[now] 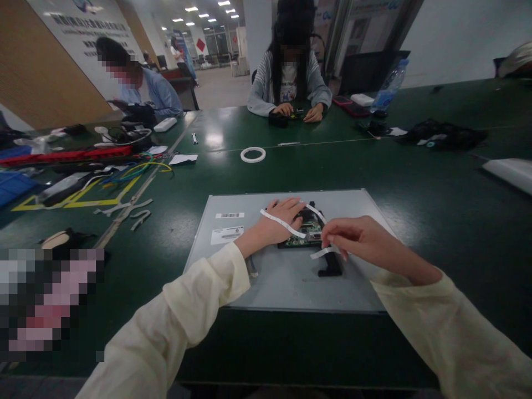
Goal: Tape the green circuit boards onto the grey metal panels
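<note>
A flat grey panel (291, 293) with paper labels lies before me. My left hand (277, 228) rests flat, fingers stretched, over a green circuit board (296, 242) on the panel, covering part of it. Across the back of that hand runs a white tape strip (291, 229). Another strip (316, 212) curves over the board's far right side. Thumb and fingers of my right hand (359, 235) pinch together at the board's right edge, on a short white tape strip (322, 253). Beneath it sits a black bracket-like part (331, 268).
A white ring-shaped roll (253, 155) lies beyond the panel, and a small wrench (195, 138) farther back. Cables (141, 166) and a blue bin (16, 188) are at left. Across the table (199, 177) a person (291, 77) handles a small part. A bottle (390, 86) stands at back right.
</note>
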`<state>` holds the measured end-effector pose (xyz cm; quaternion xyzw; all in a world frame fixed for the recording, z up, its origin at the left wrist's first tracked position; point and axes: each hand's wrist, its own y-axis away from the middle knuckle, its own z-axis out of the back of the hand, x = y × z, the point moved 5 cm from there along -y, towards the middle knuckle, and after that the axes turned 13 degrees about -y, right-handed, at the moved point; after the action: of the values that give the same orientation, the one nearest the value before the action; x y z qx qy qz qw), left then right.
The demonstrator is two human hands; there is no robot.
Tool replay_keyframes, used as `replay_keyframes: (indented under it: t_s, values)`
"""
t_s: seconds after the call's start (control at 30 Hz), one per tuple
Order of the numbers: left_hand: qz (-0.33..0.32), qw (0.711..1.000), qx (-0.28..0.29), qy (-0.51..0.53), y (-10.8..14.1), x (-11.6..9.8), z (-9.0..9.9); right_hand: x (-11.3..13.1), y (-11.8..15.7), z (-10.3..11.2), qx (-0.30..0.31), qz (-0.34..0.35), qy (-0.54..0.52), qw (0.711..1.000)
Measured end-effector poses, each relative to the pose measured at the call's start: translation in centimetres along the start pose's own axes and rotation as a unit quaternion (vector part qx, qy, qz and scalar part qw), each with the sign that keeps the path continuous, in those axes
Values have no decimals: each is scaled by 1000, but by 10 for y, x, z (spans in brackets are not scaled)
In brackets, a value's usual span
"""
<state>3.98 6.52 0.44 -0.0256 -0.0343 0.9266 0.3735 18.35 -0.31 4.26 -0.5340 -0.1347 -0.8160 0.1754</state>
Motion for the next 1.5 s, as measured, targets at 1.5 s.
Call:
replay_keyframes:
  t_s: [1.5]
  values:
    - [-8, 998, -64, 5, 7, -4, 12, 24, 1, -39, -106, 348, 240, 900]
